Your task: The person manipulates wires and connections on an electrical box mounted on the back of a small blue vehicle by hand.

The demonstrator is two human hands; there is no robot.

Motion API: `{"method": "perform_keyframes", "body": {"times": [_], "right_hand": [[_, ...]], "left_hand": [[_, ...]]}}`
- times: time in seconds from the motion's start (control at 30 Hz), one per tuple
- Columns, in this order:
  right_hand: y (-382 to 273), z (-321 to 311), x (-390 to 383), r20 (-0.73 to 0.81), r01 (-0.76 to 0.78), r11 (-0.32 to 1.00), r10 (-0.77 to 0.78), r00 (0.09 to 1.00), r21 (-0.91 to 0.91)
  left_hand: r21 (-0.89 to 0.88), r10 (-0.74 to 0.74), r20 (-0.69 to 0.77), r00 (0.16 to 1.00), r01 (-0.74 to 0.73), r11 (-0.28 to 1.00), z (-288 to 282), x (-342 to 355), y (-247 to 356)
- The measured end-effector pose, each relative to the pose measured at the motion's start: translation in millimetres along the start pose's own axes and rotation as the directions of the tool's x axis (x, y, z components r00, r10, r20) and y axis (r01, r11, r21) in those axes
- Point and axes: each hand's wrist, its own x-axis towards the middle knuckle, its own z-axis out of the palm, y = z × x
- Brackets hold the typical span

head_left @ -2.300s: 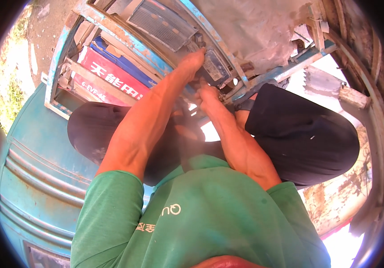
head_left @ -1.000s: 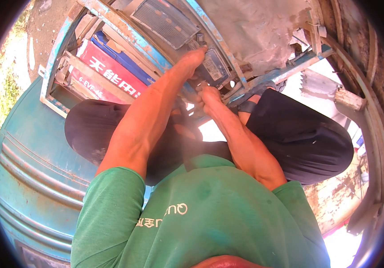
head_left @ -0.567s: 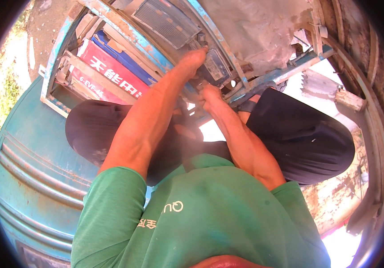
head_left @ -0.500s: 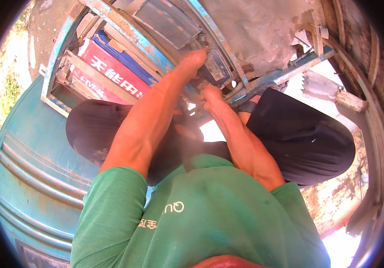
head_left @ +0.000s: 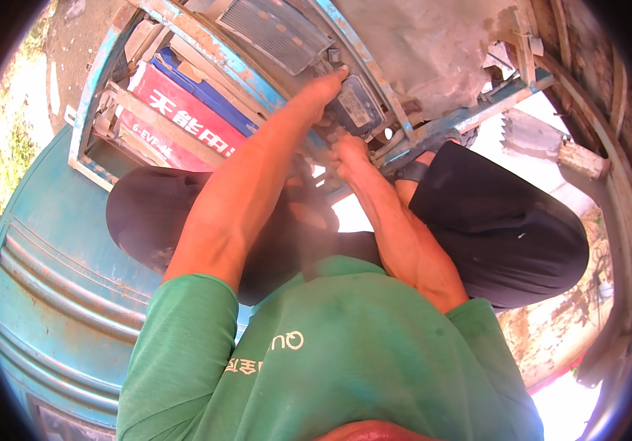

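Note:
My left hand [head_left: 324, 90] reaches down into the blue metal frame, its fingers curled beside a dark, flat box [head_left: 358, 105] with a pale label. What those fingers grip is hidden beneath the hand. Just below that box, my right hand [head_left: 349, 152] is closed and slightly blurred. A small dark piece shows at its fingertips, too unclear to name. A grey finned metal box [head_left: 275, 33] lies above my left hand, inside the same frame.
Red cartons [head_left: 183, 117] and a blue one [head_left: 206, 95] fill the frame's left compartment. Peeling blue rails [head_left: 220, 55] border my hands. A wooden-handled saw-toothed blade [head_left: 532, 138] lies right of my right knee. Teal ribbed metal panel [head_left: 66, 250] spans the lower left.
My right hand has shifted slightly and is a little more blurred. The left hand stays near the dark box, with its fingertip slightly higher and farther right.

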Motion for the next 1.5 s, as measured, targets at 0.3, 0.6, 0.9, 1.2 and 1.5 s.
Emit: {"method": "perform_keyframes", "body": {"times": [0.3,0.6,0.9,1.2,1.5], "right_hand": [[-1.6,2.7,12.5,0.043,-0.056,0.998,0.056,0.998,0.01],[-2.6,6.1,13.3,-0.027,-0.029,0.999,0.029,0.999,-0.018],[-3.4,8.1,3.4,-0.021,-0.031,0.997,0.032,0.999,0.07],[-6.3,-1.1,20.4,0.027,-0.076,0.995,0.078,0.997,-0.057],[-3.6,-7.6,0.7,0.064,-0.012,0.97,0.029,0.998,-0.244]], "left_hand": [[-0.174,0.024,0.118,0.993,-0.003,0.985,7.2,-29.4,-3.4],[-0.231,0.088,-0.148,0.985,-0.121,0.965,16.4,-13.3,-13.5],[-0.231,0.128,-0.21,0.969,-0.176,0.957,10.6,14.4,-25.3],[0.099,0.177,-0.175,0.968,-0.162,0.982,-3.1,-48.1,2.6],[0.723,0.628,-0.001,0.778,-0.433,0.538,-63.2,-221.2,67.0]]}}
